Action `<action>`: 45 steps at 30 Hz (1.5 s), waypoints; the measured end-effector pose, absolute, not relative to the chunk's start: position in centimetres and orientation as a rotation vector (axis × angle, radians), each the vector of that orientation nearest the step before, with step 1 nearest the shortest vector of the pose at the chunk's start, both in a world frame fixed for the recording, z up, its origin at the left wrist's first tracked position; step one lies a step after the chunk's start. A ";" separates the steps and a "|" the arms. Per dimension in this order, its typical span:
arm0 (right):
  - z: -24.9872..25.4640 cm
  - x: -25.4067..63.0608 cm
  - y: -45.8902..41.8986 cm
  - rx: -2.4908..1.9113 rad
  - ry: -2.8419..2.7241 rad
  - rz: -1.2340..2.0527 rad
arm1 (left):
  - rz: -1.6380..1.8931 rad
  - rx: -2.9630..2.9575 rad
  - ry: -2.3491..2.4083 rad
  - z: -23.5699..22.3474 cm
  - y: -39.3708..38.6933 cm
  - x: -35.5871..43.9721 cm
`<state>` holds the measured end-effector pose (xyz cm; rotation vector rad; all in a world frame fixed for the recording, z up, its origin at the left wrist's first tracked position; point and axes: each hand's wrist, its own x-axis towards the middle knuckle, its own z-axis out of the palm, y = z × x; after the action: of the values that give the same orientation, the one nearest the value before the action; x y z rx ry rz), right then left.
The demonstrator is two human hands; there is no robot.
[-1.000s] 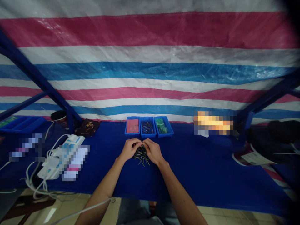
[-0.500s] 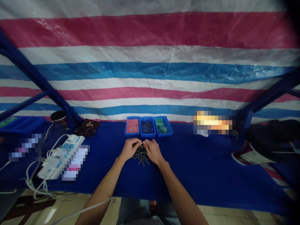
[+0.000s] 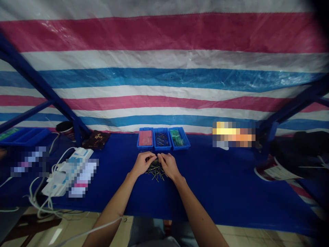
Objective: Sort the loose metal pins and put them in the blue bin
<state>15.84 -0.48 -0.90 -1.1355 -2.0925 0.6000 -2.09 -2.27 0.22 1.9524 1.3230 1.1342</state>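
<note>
A loose pile of small dark pins (image 3: 156, 170) lies on the blue table cloth (image 3: 210, 181) in front of me. My left hand (image 3: 143, 164) and my right hand (image 3: 168, 165) rest over the pile, knuckles up, fingertips pinched close together at its far edge. What the fingers pinch is too small to make out. Just beyond the hands stand three small blue trays: one with a red pad (image 3: 145, 138), one with dark pins (image 3: 162, 139), one with green parts (image 3: 178, 138).
A white power strip with cables (image 3: 64, 171) lies at the left, a dark pouch (image 3: 97, 139) and a cup (image 3: 65, 128) behind it. Blue bins (image 3: 24, 136) sit far left. Papers (image 3: 279, 171) lie at the right. A striped tarp hangs behind.
Both hands have stayed over the pin pile; the right hand's fingers have shifted slightly toward the left hand. Nothing else has moved.
</note>
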 end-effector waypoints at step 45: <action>-0.7 15.9 -0.6 -1.066 -1.942 0.724 | 1.141 1.893 1.386 0.1 -2.1 -2.3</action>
<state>15.94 -0.56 -0.65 -1.0659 -1.9415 0.7243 -2.27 -2.11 0.09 1.8925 1.3858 1.1413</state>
